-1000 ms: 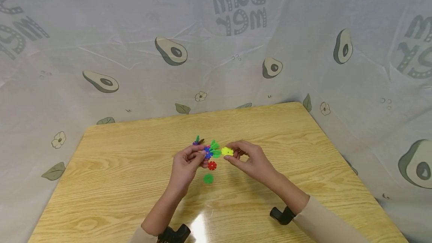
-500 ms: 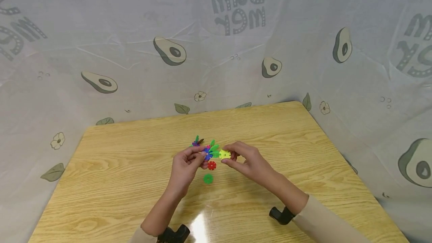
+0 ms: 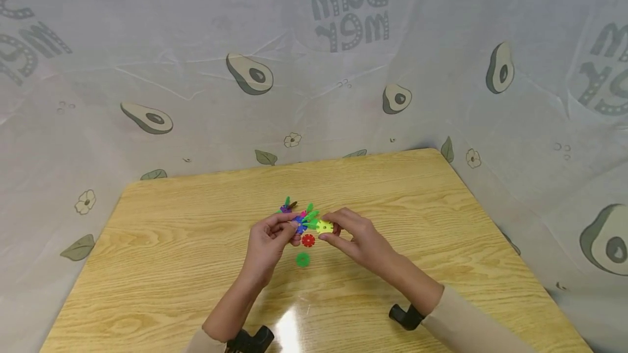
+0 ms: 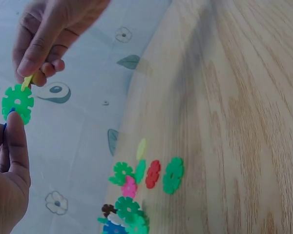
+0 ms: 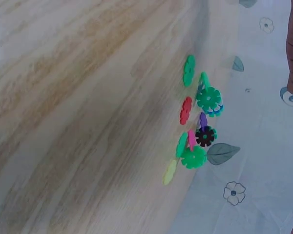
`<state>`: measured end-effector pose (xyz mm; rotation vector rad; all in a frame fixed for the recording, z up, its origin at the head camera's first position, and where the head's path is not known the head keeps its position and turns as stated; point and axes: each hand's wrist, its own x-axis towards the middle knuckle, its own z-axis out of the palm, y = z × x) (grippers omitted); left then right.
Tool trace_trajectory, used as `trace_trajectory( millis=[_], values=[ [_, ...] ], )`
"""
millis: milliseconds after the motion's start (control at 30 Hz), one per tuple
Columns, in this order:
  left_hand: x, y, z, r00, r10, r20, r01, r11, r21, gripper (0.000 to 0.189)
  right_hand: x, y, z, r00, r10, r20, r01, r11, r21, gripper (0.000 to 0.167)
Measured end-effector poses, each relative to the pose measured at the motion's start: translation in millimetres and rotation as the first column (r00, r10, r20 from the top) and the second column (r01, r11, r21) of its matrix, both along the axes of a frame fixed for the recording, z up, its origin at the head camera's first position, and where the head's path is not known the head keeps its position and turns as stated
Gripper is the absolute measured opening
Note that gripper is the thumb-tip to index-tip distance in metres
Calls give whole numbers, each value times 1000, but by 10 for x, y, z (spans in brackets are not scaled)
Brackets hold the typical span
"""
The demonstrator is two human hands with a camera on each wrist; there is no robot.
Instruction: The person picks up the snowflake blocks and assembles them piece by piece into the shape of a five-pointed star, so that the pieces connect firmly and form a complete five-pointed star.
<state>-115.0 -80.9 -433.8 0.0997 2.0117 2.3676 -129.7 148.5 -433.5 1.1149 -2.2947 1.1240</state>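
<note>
My left hand (image 3: 267, 241) pinches a blue notched plastic disc (image 3: 300, 225) between thumb and fingers, above the table. A green notched disc (image 4: 17, 101) stands on the blue one's edge in the left wrist view. From the other side, my right hand (image 3: 360, 233) pinches a yellow notched disc (image 3: 324, 227). The yellow rim meets the green rim; how deep its slot sits I cannot tell. In the right wrist view only slivers of hands appear at the right edge, and the held discs are out of that picture.
On the wooden table (image 3: 196, 266) lie a loose red disc (image 3: 308, 240) and a loose green disc (image 3: 302, 259). Joined clusters sit farther back, one with a brown disc (image 5: 205, 136), another with a pink disc (image 4: 129, 187). A printed curtain (image 3: 314, 97) hangs behind the table.
My right hand has moved left, bringing the yellow disc from slightly apart up against the green one. My left hand has stayed nearly still, still holding the blue disc.
</note>
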Motion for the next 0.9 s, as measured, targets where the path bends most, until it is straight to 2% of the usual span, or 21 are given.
trace_trajectory(
  millis=[633,900],
  values=[
    [13,16,22,1000,14,-25,-13,1000,23,23,4,-41,-70,998,-22,-59,20,999,-42,32],
    [17,12,40,999,6,-36,-6,1000,13,23,23,-31,-61,996,-18,-83,17,1000,-16,35]
  ],
)
